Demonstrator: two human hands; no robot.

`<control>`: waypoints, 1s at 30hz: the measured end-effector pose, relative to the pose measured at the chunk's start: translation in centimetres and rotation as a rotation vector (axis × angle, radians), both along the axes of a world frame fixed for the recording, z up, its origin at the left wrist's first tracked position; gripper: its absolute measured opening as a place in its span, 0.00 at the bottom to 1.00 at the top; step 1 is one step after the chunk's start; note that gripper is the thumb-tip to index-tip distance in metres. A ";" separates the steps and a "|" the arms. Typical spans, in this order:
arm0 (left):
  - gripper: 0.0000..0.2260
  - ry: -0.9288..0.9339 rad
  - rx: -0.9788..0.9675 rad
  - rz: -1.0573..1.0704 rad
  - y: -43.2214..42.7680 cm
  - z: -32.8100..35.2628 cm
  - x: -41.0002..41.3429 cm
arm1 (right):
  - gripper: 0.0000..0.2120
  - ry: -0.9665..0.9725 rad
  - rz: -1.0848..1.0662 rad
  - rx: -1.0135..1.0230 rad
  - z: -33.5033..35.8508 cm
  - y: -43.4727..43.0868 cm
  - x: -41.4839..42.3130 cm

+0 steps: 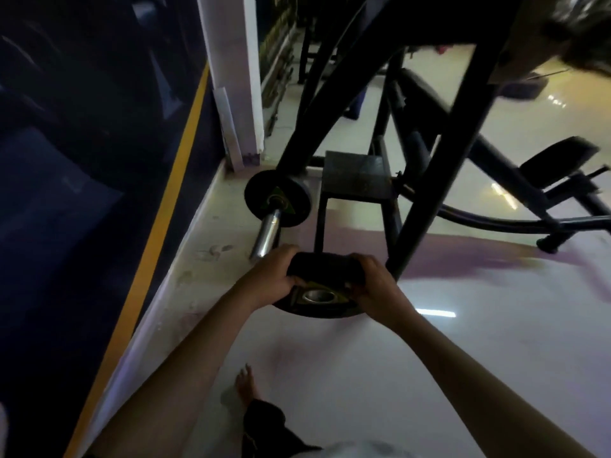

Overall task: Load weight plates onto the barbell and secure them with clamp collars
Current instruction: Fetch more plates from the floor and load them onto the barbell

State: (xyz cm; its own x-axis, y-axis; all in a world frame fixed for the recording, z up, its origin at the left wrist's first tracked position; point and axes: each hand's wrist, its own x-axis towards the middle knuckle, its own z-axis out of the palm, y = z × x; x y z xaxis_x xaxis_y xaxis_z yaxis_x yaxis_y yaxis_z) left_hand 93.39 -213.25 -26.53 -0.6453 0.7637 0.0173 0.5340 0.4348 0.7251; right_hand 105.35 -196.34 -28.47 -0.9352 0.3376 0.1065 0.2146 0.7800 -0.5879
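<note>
A black weight plate point(317, 309) with a metal-lined centre hole is held tilted in front of me, just short of the barbell's end. My left hand point(269, 277) grips its left edge and my right hand point(375, 282) grips its right edge. The barbell's chrome sleeve point(268, 231) points toward me, its tip close to my left hand. One black plate point(277, 202) sits on the sleeve further back. No clamp collar is in view.
A black machine frame point(426, 180) with a small step point(357, 175) stands right behind the plate. A dark wall with a yellow stripe point(165, 206) runs along the left. My bare foot point(246, 385) rests on the pale glossy floor below.
</note>
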 end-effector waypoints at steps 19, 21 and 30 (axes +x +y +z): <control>0.22 0.402 0.384 -0.469 18.2 24.9 27.0 | 0.25 0.497 -0.359 0.162 25.0 13.3 33.0; 0.23 0.433 0.400 -0.464 19.5 26.6 28.1 | 0.25 0.508 -0.351 0.182 26.7 14.8 33.9; 0.24 0.516 0.366 -0.331 23.9 31.4 28.0 | 0.25 0.503 -0.222 0.172 31.8 19.8 32.7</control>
State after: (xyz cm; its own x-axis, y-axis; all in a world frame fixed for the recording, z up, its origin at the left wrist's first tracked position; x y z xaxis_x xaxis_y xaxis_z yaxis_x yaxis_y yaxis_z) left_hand 121.37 -189.33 4.87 -0.2213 0.8048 0.5508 0.9101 -0.0324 0.4131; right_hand 138.03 -176.54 3.32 -0.6642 0.4586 0.5904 0.1110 0.8415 -0.5288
